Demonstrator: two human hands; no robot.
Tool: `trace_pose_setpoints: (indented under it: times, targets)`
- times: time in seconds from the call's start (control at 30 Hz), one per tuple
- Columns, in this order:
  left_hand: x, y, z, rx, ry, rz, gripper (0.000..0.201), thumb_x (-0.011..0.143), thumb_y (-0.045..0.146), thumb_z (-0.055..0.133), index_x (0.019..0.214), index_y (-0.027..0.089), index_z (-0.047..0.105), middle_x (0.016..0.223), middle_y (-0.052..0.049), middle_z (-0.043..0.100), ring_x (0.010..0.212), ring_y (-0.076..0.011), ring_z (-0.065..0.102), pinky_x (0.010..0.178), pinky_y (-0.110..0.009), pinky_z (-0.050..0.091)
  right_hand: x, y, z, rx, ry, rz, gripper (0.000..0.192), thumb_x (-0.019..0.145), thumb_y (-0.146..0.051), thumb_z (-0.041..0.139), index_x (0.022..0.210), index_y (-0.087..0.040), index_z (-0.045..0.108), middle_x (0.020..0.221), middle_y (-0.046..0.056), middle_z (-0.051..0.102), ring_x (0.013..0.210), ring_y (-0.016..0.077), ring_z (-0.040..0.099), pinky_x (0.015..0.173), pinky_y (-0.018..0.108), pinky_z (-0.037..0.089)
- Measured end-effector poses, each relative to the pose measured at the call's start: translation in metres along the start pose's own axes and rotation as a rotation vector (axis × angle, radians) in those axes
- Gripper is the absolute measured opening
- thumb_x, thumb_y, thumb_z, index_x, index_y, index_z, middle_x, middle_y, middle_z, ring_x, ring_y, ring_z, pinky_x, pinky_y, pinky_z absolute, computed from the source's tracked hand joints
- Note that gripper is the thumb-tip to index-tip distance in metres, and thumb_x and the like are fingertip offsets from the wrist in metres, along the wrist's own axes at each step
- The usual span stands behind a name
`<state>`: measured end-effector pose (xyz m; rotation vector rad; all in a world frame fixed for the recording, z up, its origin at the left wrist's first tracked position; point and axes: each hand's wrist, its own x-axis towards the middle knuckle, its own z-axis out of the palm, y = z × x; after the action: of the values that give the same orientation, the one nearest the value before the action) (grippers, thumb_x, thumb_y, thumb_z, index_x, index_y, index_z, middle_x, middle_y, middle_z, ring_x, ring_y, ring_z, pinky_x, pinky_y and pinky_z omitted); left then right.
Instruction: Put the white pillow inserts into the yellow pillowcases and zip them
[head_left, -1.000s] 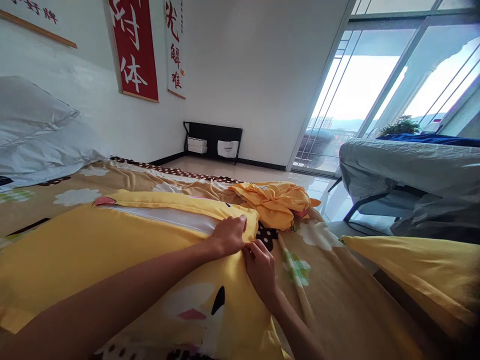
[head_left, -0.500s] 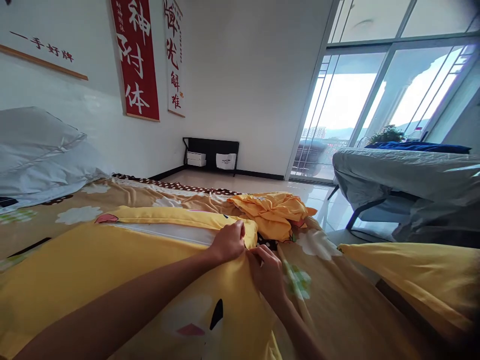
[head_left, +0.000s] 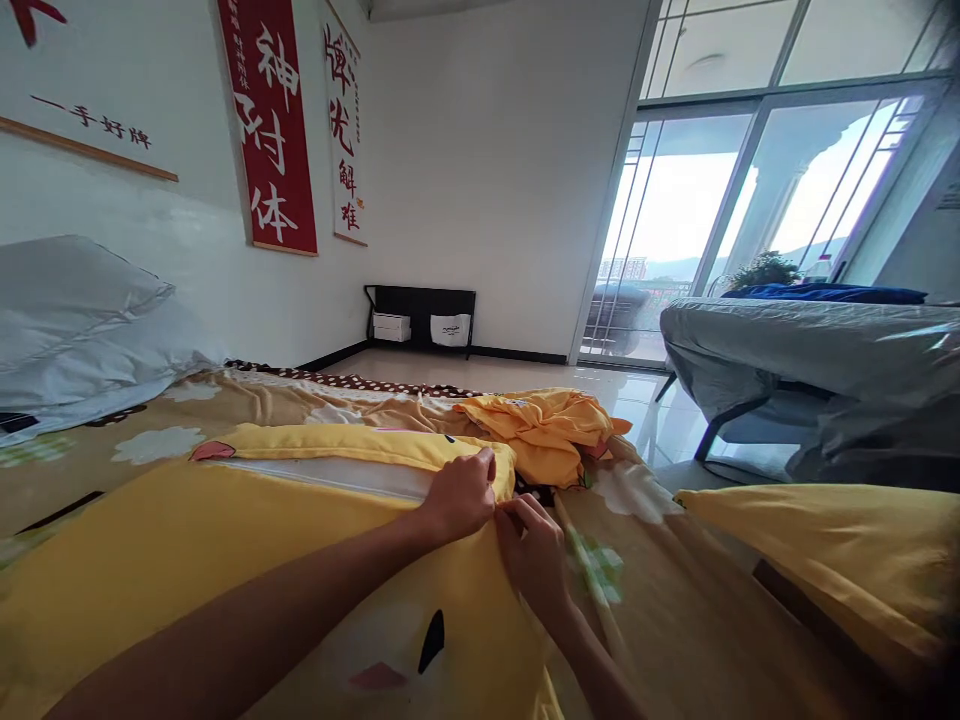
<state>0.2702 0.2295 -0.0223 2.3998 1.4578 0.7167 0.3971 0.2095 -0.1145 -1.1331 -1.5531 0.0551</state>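
Close up, two bare hands meet at the end of a yellow pillowcase (head_left: 225, 540) lying on a bed (head_left: 675, 620) with a flowered brown blanket. The left hand (head_left: 459, 493) and right hand (head_left: 534, 548) both pinch the fabric at the case's right corner, fingers closed on it. A white pillow (head_left: 330, 472) shows through a long open slit, so closing looks barely begun. The case's long axis runs left to right. A crumpled yellow cloth (head_left: 544, 425) lies just beyond.
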Motion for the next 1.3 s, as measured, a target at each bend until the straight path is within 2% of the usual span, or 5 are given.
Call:
trace_pose_setpoints:
  times: [0.1, 0.2, 0.43, 0.8, 1.3]
  targets:
    - [0.000, -0.011, 0.002, -0.131, -0.051, -0.056, 0.007, 0.079, 0.016, 0.049, 0.084, 0.017, 0.054, 0.074, -0.002, 0.063, 0.068, -0.0148, 0.057, 0.060, -0.023, 0.037, 0.000, 0.002, 0.001, 0.017, 0.011, 0.026, 0.027, 0.084, -0.033, 0.053, 0.063, -0.018, 0.060, 0.063, 0.001, 0.056, 0.055, 0.0112, 0.049, 0.052, 0.022, 0.037]
    - [-0.003, -0.025, -0.006, -0.189, 0.009, -0.049, 0.008, 0.082, 0.019, 0.047, 0.077, 0.017, 0.052, 0.072, -0.001, 0.061, 0.067, -0.0131, 0.056, 0.060, -0.022, 0.037, 0.000, 0.002, 0.002, 0.034, 0.019, 0.032, 0.027, 0.084, -0.033, 0.053, 0.063, -0.018, 0.060, 0.063, 0.001, 0.056, 0.055, 0.0112, 0.049, 0.051, 0.021, 0.037]
    - [-0.024, -0.028, -0.030, 0.019, 0.045, 0.063, 0.012, 0.080, 0.021, 0.050, 0.070, 0.017, 0.055, 0.071, -0.001, 0.059, 0.067, -0.0130, 0.052, 0.061, -0.024, 0.036, -0.001, 0.001, 0.004, 0.011, 0.013, 0.000, 0.026, 0.085, -0.029, 0.051, 0.063, -0.018, 0.060, 0.064, 0.001, 0.056, 0.056, 0.0109, 0.050, 0.053, 0.021, 0.038]
    - [-0.023, -0.011, 0.007, 0.256, 0.048, 0.090, 0.029, 0.092, 0.038, 0.042, 0.088, 0.016, 0.060, 0.098, -0.007, 0.056, 0.086, -0.0194, 0.058, 0.071, -0.030, 0.045, -0.003, 0.006, 0.006, 0.033, 0.013, -0.007, 0.026, 0.087, -0.028, 0.050, 0.064, -0.018, 0.059, 0.066, 0.001, 0.056, 0.057, 0.0114, 0.051, 0.053, 0.021, 0.039]
    - [-0.018, -0.012, 0.013, 0.384, 0.003, 0.154, 0.023, 0.090, 0.020, 0.038, 0.092, 0.015, 0.060, 0.102, -0.010, 0.055, 0.094, -0.0212, 0.055, 0.080, -0.033, 0.046, -0.004, 0.005, 0.006, -0.053, -0.009, -0.125, 0.025, 0.088, -0.020, 0.046, 0.065, -0.019, 0.056, 0.066, 0.001, 0.055, 0.058, 0.0110, 0.049, 0.055, 0.021, 0.037]
